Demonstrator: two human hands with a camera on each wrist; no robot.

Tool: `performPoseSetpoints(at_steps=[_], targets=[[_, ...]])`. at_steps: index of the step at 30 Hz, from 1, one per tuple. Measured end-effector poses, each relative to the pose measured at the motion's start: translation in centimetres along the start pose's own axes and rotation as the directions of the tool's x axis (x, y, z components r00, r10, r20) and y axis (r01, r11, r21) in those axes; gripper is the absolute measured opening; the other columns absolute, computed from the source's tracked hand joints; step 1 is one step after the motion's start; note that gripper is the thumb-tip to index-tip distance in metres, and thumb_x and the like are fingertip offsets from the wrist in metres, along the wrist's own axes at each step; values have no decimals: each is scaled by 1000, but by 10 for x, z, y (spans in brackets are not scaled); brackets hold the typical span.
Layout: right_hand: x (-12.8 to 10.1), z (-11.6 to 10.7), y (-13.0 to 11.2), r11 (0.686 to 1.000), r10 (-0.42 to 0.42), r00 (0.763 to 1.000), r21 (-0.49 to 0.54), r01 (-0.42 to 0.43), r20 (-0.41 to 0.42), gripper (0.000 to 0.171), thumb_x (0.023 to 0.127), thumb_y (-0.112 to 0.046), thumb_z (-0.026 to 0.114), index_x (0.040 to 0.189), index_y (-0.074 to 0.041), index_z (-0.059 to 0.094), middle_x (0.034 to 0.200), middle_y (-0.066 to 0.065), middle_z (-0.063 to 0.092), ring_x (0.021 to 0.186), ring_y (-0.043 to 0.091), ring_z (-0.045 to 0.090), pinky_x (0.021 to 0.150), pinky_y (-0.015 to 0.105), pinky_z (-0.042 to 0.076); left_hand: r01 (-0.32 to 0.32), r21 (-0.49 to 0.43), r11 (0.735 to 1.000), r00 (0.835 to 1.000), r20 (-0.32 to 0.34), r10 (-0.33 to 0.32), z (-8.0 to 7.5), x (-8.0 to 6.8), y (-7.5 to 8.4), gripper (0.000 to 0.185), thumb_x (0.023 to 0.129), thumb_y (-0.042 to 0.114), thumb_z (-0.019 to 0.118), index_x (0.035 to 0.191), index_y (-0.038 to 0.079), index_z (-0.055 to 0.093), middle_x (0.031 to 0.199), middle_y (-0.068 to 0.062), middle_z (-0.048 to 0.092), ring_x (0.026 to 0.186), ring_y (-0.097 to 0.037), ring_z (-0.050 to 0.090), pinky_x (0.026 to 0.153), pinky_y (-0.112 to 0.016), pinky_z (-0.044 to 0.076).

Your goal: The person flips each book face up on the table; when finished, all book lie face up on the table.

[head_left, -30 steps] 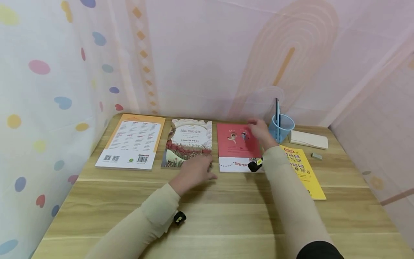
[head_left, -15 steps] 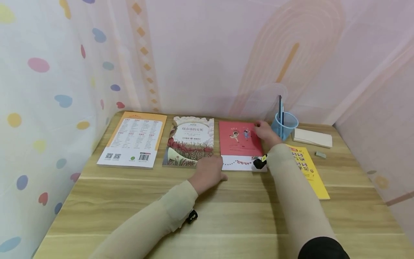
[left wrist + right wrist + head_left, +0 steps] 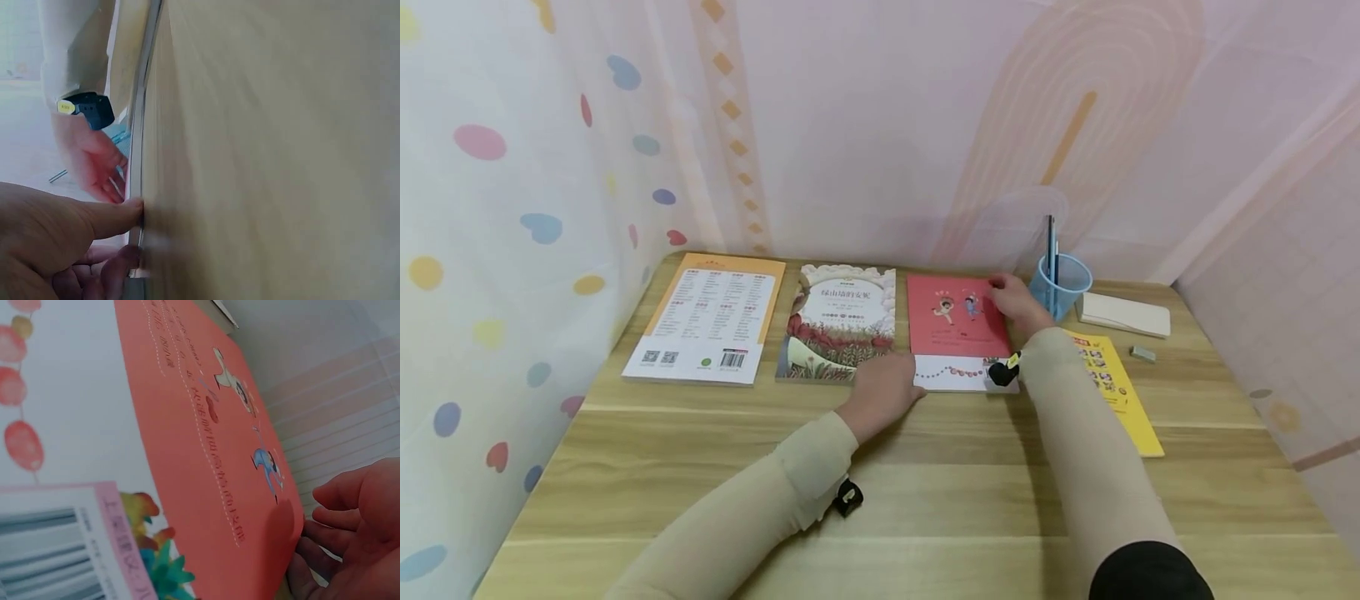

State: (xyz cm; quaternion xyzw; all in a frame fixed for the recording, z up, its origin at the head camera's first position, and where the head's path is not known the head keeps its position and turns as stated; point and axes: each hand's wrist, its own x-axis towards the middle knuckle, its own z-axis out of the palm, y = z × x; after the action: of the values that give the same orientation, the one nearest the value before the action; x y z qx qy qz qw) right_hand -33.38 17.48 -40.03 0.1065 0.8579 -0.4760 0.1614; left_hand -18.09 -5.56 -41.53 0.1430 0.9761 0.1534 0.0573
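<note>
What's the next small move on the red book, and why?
Probably lift the red book slightly off the table. The left hand has fingertips at its near left corner, the right hand has fingers curled at its far right edge, and the book lies flat between the illustrated book and the blue cup.

Barcode and QR codes on orange-bordered book (image 3: 707, 321); other print illegible.

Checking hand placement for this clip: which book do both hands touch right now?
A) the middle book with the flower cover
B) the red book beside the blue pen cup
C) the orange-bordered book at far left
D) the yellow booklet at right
B: the right hand is at the far right edge of the red book, and the left hand is at its near left corner.
</note>
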Motion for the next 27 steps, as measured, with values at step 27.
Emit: performPoseSetpoints(at_steps=[27], targets=[[-2,2,-12,989,2,999,145,5,-46,51,107,-11,44,156,-9,31,152,16,37,133,35,39,112,49,40,-73,-28,997,995,-76,71,6,-4,-3,53,91,34,77,52,17,46,53,5,47,49,-11,39,40,-27,38]])
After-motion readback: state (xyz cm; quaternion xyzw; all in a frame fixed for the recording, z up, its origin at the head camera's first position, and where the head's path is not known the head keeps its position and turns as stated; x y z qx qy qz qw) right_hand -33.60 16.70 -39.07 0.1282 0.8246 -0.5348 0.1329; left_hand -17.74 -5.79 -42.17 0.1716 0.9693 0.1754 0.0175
